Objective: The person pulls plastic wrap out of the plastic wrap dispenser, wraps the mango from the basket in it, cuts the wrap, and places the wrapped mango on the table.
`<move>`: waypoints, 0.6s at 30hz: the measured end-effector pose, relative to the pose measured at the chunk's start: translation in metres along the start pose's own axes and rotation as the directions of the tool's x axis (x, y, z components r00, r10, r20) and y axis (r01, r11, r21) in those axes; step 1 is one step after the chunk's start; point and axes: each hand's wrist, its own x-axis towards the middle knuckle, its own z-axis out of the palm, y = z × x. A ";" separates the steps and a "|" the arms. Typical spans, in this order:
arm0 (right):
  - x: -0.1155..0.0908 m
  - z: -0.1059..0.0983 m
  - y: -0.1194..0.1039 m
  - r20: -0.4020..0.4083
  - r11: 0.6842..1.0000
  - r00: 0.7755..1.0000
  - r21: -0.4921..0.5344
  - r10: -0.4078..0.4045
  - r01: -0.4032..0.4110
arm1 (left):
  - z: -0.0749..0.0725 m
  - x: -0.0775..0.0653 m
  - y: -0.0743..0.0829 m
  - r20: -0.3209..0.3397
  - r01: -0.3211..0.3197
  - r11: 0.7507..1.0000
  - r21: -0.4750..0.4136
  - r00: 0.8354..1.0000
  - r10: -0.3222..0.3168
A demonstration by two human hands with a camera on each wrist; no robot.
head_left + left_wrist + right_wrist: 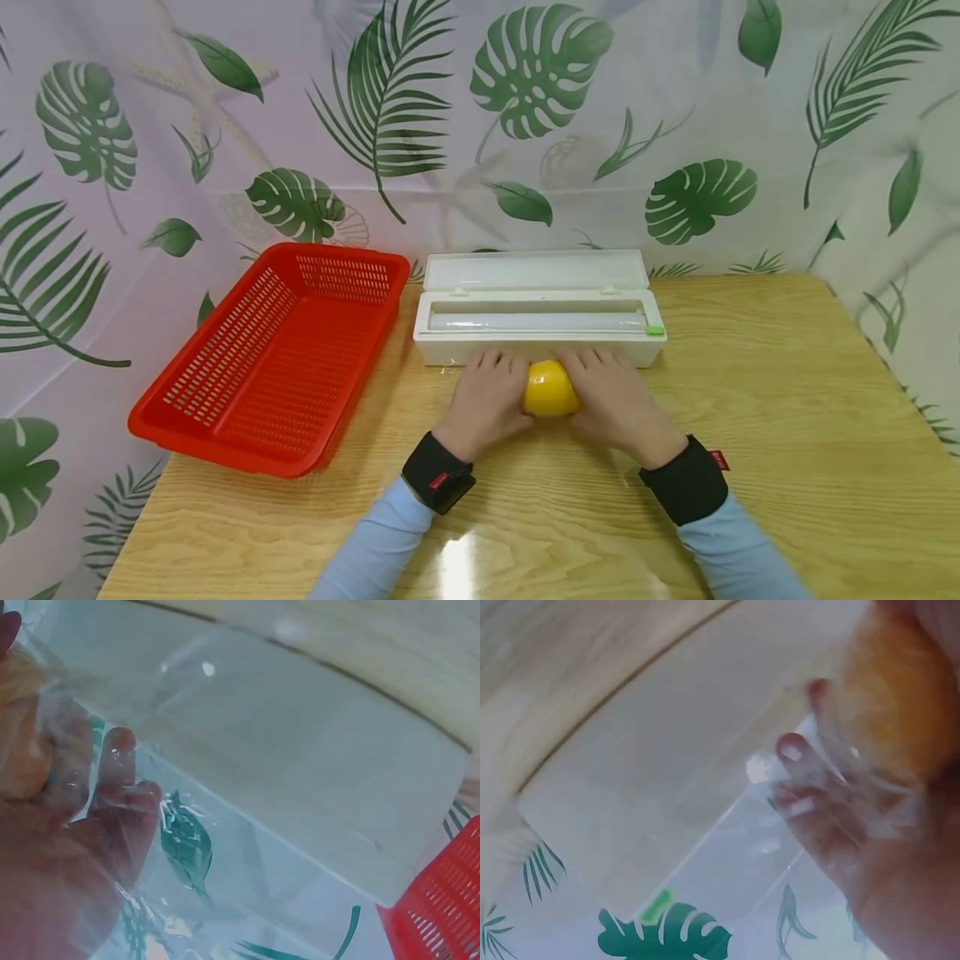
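Note:
Between my two hands in the head view is a smooth yellow fruit, with clear plastic film around it. My left hand grips its left side and my right hand grips its right side. The film stretches over the left fingers in the left wrist view. Loose folds of it catch light around the right fingers in the right wrist view. Just behind the hands stands a white cling film dispenser, its lid raised and a roll of film inside.
A red plastic basket with slotted walls stands left of the dispenser. The green slider sits at the dispenser's right end. All stand on a wood-grain table, backed by a leaf-print cloth.

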 end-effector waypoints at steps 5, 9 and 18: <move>0.003 0.001 -0.001 -0.081 1.000 0.996 0.019 -0.020 0.022 | -0.006 0.000 -0.002 -0.026 0.003 0.999 -0.044 1.000 -0.004; 0.003 0.000 -0.001 -0.096 0.991 0.995 0.125 -0.033 0.044 | -0.010 -0.001 -0.004 -0.075 0.000 0.998 -0.064 0.997 -0.004; 0.005 -0.011 -0.003 -0.160 0.967 0.987 0.251 -0.005 0.045 | -0.015 -0.002 -0.007 -0.236 -0.012 0.949 -0.316 0.969 -0.067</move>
